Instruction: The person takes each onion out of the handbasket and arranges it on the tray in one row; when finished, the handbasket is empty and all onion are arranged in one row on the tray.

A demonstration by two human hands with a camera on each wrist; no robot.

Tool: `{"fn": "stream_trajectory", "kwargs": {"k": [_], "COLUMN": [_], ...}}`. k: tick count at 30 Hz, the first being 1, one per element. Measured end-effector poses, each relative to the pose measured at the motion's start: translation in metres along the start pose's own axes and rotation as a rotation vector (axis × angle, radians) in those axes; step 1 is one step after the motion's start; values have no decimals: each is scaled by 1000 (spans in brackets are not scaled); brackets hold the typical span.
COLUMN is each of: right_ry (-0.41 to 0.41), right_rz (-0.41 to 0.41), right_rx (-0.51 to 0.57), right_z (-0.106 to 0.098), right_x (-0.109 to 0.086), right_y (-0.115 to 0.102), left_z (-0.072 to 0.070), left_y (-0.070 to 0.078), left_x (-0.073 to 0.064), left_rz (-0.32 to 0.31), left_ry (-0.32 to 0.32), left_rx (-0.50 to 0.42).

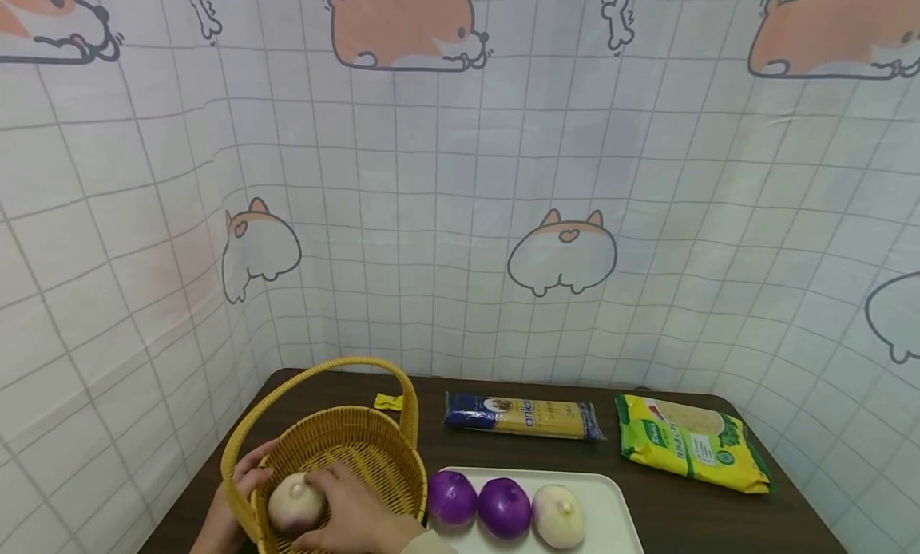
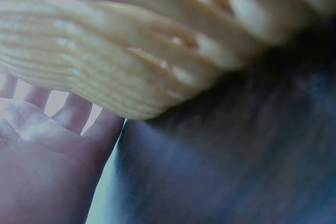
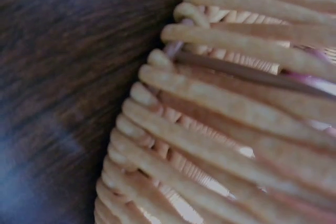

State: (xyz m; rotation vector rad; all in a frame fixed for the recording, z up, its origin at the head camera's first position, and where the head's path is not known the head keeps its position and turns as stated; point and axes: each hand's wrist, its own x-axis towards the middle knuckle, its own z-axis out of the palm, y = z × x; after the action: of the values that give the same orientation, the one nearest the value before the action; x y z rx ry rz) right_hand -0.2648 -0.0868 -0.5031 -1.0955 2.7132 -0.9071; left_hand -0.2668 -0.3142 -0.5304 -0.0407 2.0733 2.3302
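A yellow wicker basket (image 1: pixel 413 490) with a tall arched handle stands at the left of the table. Inside it lies a whitish turnip (image 1: pixel 296 502) tinged purple below. My right hand (image 1: pixel 352 510) reaches over the near right rim and grips this turnip, fingers on its upper right and thumb lower down. At the basket's outer left side, my left hand (image 1: pixel 233 498) rests its extended fingers against the weave. In the left wrist view its palm faces up beside the wicker. The right wrist view shows only the basket's outer wall close up, with the hand hidden.
Right of the basket, a white tray (image 1: pixel 614 510) carries two purple turnips (image 1: pixel 505 508) and a whitish one (image 1: pixel 559 516). Behind lie a pasta packet (image 1: pixel 525 416), a yellow-green packet (image 1: pixel 693 444) and a small yellow wrapper (image 1: pixel 388 401). A patterned curtain (image 1: pixel 431 298) hangs behind the table.
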Motion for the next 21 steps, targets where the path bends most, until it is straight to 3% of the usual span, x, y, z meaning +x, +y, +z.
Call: {"fn": "stream_trajectory", "kwargs": {"k": [4,13,21], "right_ry": [-14,-27,-27], "right_rz": [-26,9,11], "right_rx": [1,79,44], "right_z": [1,0,0], "right_x": [1,-1,0], "right_y": [0,1,-1], "left_z": [-1,4,3], "left_y": [-4,-1,-1], "left_x": [2,1,-1], "left_rz": [3,-26,36], "left_ry": [11,27,-24], "left_rx": [6,-14,-44]}}
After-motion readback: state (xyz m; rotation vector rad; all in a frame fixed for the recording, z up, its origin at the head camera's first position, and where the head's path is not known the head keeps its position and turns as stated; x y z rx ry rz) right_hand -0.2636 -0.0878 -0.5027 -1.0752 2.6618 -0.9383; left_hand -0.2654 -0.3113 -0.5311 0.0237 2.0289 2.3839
